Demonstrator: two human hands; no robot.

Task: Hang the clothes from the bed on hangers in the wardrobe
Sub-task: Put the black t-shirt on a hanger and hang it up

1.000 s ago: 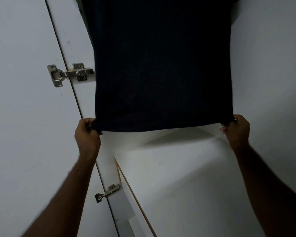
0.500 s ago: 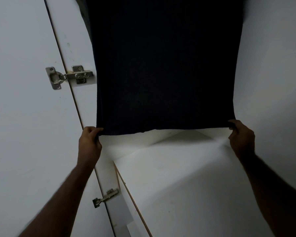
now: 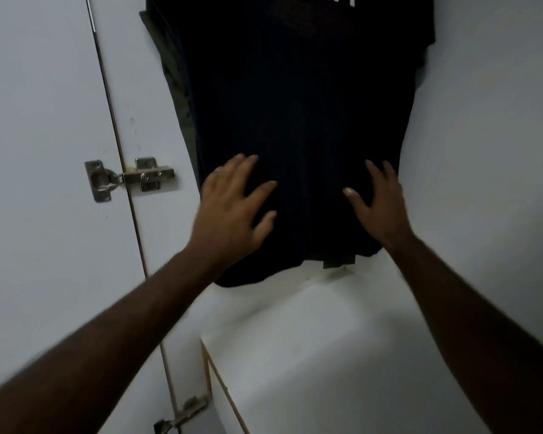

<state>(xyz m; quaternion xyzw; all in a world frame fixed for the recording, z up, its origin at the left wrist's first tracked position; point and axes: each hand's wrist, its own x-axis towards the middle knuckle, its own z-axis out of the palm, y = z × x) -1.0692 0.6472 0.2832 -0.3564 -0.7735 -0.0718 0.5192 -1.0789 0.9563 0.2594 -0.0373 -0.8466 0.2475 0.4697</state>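
Hanging blk tee (image 3: 301, 114), hem (image 3: 295, 261) uneven

White door (image 3: 38, 214) at left, joined to a white side panel (image 3: 138, 89) by two silver metal hinges. Upper hinge (image 3: 129, 178) bridges the dark seam (image 3: 113, 120) between them, with screws visible on its mounting plate. Lower hinge (image 3: 182, 415) sits at the bottom edge, blurred and partly cut off. Small scuff marks (image 3: 131, 121) on the side panel, above the upper hinge. Lower down, a white boxed compartment (image 3: 311, 355) with a tan raw edge (image 3: 223, 393) along its left front. Plain white surface (image 3: 499, 151) fills the right.
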